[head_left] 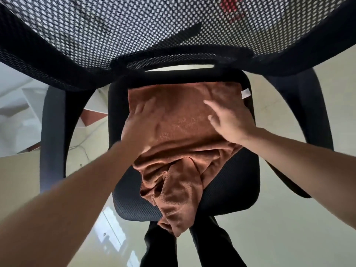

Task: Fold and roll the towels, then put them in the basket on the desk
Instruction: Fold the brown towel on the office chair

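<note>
Pressing rust-brown terry towel (183, 120) flat with left hand (137, 126), fingers straight and holding nothing, on padded black mesh chair seat (240, 182). Spreading right hand (230, 122) wide over same cloth, apart from the left, fingers splayed, gripping nothing, contact blurred and not certain; small white sewn label (246, 93) at towel corner just beyond right fingertips. Nearer than both wrists, bunched folds of towel drooping past seat's front edge
</note>
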{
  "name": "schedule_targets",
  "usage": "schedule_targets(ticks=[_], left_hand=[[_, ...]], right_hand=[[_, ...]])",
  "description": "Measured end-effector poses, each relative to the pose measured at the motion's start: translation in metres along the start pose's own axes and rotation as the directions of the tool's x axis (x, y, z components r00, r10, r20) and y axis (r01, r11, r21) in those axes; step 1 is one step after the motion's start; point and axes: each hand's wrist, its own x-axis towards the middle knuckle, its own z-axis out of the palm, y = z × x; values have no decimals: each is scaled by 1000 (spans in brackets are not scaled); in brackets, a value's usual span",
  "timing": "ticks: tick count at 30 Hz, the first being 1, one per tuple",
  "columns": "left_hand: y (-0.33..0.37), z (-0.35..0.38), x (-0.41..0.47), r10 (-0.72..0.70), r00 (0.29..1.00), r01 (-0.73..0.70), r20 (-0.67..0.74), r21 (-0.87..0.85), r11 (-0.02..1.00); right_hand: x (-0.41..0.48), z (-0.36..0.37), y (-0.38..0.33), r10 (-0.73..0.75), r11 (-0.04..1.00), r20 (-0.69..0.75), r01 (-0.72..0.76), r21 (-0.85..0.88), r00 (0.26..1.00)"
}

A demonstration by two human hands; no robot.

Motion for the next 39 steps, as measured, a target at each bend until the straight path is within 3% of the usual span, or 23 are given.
schedule_targets(ticks=[1,3,5,8,11,13,15,17,19,21,24,27,29,31,34,37,39], left_hand=[[-4,0,14,13,998,-16,54,63,998],[-20,1,38,-85,991,74,100,110,991],[-39,0,54,-223,969,215,106,89,973],[-52,-6,51,-328,937,319,123,84,944],[-42,-8,25,-367,930,366,-12,-49,929],[-29,-3,2,-520,852,491,-61,-254,833],[-18,8,-24,-694,718,637,46,-445,630],[-9,22,-48,-783,588,713,205,-589,381],[1,33,-67,-810,495,740,313,-641,204],[12,39,-82,-816,477,739,328,-652,170],[24,47,-101,-795,508,750,332,-625,218],[29,62,-122,-753,521,779,401,-584,228],[33,70,-132,-694,536,792,482,-571,215],[37,72,-138,-655,511,799,557,-589,122],[35,73,-141,-675,445,758,589,-649,-67],[28,80,-147,-665,425,667,614,-709,-229],[23,86,-150,-637,412,611,652,-716,-338]], right_hand=[[6,8,0,-105,992,99,111,-62,989],[20,16,8,-112,981,285,152,-123,952],[36,18,28,73,993,311,-40,-112,948],[48,4,48,341,939,322,-338,-68,883],[26,-2,45,335,942,144,-335,-21,931],[0,-2,41,393,918,-7,-392,61,920],[-25,3,35,605,777,-47,-578,249,795],[-50,12,26,809,495,118,-775,393,576],[-75,22,17,880,230,299,-883,410,368],[-94,32,9,864,152,391,-904,401,319],[-100,39,8,809,117,477,-889,443,345],[-99,35,12,851,26,415,-814,580,322],[-107,28,3,847,-74,453,-782,618,277],[-121,25,-19,744,-174,617,-818,549,256],[-136,26,-59,557,-213,800,-892,399,224],[-138,39,-84,533,-272,809,-855,441,248],[-134,46,-89,573,-378,790,-784,493,221]])
